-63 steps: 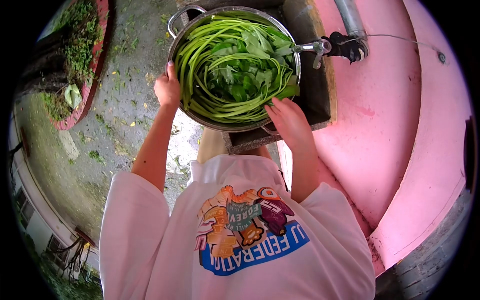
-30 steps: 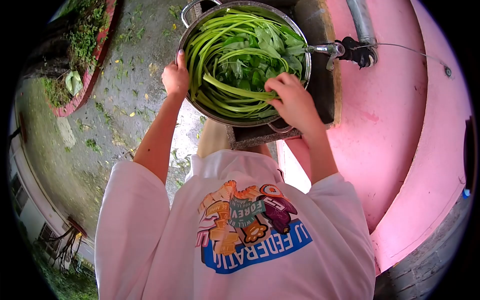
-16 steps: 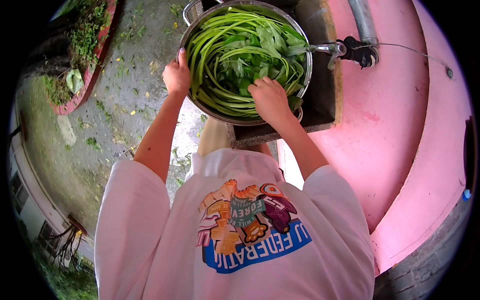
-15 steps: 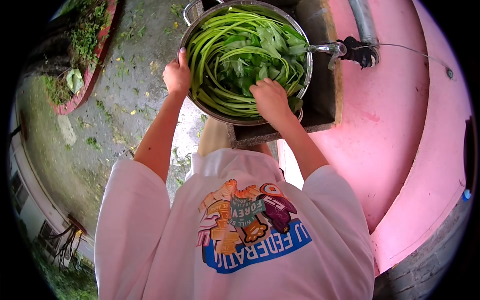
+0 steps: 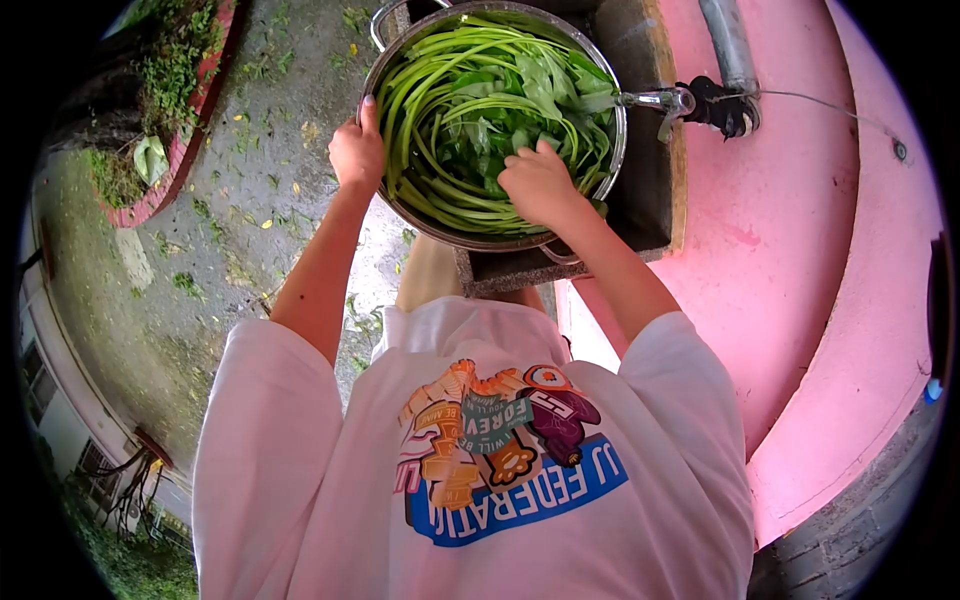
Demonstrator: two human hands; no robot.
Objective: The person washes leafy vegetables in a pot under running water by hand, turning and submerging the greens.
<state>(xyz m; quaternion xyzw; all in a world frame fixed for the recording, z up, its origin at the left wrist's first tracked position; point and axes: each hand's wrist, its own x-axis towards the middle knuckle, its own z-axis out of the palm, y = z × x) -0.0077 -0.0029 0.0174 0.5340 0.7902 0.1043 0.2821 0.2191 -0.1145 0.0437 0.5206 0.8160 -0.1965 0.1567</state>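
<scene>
A round metal pot (image 5: 617, 150) holds long green stems coiled around leafy greens (image 5: 480, 125). My left hand (image 5: 357, 150) grips the pot's left rim, thumb on top and fingers beneath. Over the lower right part of the greens, my right hand (image 5: 540, 185) is closed, its fingertips down among the leaves; what it holds, if anything, is hidden. A metal tap (image 5: 660, 100) reaches over the pot's right edge, and water falls from it onto the leaves.
Under the pot is a stone sink (image 5: 660, 185), set against a pink wall (image 5: 760, 220). A grey pipe (image 5: 728, 45) and dark wrapping (image 5: 725, 108) are behind the tap. Wet ground (image 5: 235, 190) with scattered leaves lies left, beside a red-edged planting bed (image 5: 180, 150).
My right hand has moved from the pot's lower right rim inward over the greens, after lifting some stems. The pot has shifted slightly right in view, my left hand still on its rim.
</scene>
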